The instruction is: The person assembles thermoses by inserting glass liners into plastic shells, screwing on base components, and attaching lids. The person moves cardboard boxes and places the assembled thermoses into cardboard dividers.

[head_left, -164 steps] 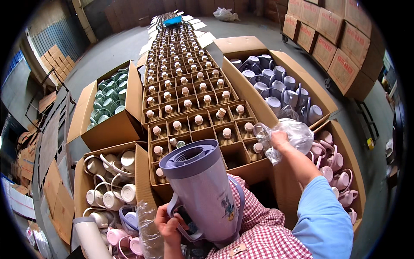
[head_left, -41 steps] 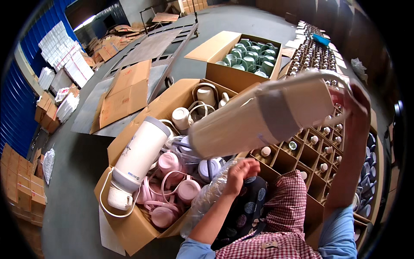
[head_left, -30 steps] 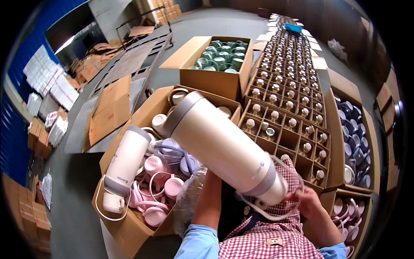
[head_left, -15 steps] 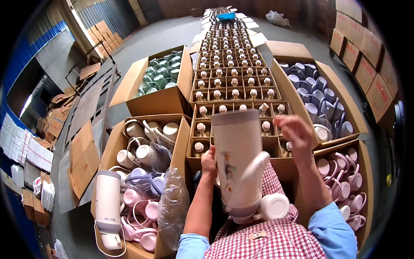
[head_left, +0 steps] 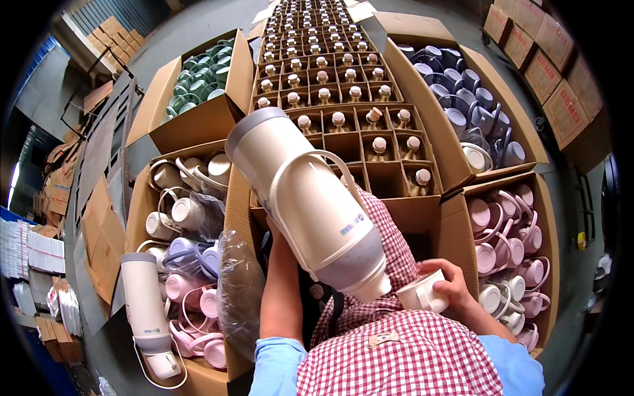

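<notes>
A cream thermos flask (head_left: pixel 310 198) with grey ends hangs tilted in front of me, its grey base (head_left: pixel 257 119) up at the left and its narrow neck (head_left: pixel 376 284) down at the right. A cream carrying handle (head_left: pixel 340 162) loops along its body. My left hand (head_left: pixel 275 228) supports the flask from behind; its fingers are mostly hidden by the body. Beside the neck, my right hand (head_left: pixel 454 280) is closed round a white cup lid (head_left: pixel 422 292) with a small handle. The lid is apart from the flask.
A divided carton (head_left: pixel 353 142) of white-capped inner bottles stretches ahead. Cartons of green (head_left: pixel 205 72), blue (head_left: pixel 472 99), pink (head_left: pixel 512 237) and mixed flasks (head_left: pixel 191 211) flank it. Another cream flask (head_left: pixel 145 303) leans at the left carton, near clear plastic wrap (head_left: pixel 238 290).
The flask has swung from nearly vertical to a slant, base leftward. My right hand has come down from above the bottles and now holds the lid, which has come off the flask's lower end.
</notes>
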`<state>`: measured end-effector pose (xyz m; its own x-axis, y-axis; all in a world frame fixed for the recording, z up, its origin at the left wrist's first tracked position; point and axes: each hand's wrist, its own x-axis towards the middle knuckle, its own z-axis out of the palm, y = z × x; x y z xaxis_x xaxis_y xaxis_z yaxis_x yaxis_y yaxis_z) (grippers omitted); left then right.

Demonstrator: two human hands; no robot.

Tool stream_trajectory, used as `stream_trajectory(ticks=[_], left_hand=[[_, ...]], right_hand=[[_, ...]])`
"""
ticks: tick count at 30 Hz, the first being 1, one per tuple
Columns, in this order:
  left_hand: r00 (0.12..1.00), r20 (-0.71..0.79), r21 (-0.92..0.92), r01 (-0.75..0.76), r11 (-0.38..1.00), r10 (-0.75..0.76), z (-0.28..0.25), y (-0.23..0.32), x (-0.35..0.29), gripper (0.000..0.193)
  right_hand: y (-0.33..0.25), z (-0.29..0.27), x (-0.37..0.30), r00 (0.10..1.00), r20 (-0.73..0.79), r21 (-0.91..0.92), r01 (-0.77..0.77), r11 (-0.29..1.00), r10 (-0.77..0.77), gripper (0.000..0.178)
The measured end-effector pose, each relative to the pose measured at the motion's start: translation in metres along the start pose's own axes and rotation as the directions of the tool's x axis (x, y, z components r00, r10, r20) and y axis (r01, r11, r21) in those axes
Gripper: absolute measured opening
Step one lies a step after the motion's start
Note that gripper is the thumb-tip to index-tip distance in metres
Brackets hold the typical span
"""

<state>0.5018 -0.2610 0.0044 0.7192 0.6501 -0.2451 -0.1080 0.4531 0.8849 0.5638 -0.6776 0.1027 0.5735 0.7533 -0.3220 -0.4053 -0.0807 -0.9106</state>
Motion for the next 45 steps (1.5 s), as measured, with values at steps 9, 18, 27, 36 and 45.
stream_trajectory(ticks=[9, 18, 27, 36, 45], left_hand=[[0.999, -0.026, -0.377, -0.048, 0.925, 0.041, -0.033, 0.011, 0.059, 0.040], [0.858, 0.248, 0.478, -0.512, 0.714, 0.449, 0.016, -0.002, -0.025, 0.034], [0.976, 0.196, 0.291, 0.031, 0.956, -0.091, 0.059, 0.008, -0.012, 0.042], [0.827, 0.481, -0.297, -0.156, 0.942, 0.289, 0.033, 0.120, 0.043, 0.089], [0.604, 0.383, -0.453, -0.537, 0.712, 0.699, 0.005, 0.199, -0.009, 0.093]], right_hand=[[0.010, 0.085, 0.072, 0.865, 0.135, -0.323, 0.500, 0.804, -0.484, 0.094], [-0.023, 0.049, 0.083, 0.814, -0.204, -0.141, 0.526, 0.839, -0.544, 0.047], [-0.218, 0.145, 0.211, 0.903, 0.325, -0.895, 0.390, 0.217, -0.282, 0.041], [-0.201, 0.203, 0.240, 0.567, 0.725, -0.447, 0.819, 0.359, -0.390, 0.046], [-0.176, 0.155, 0.304, 0.744, 0.487, -0.386, 0.654, 0.651, -0.458, 0.106]])
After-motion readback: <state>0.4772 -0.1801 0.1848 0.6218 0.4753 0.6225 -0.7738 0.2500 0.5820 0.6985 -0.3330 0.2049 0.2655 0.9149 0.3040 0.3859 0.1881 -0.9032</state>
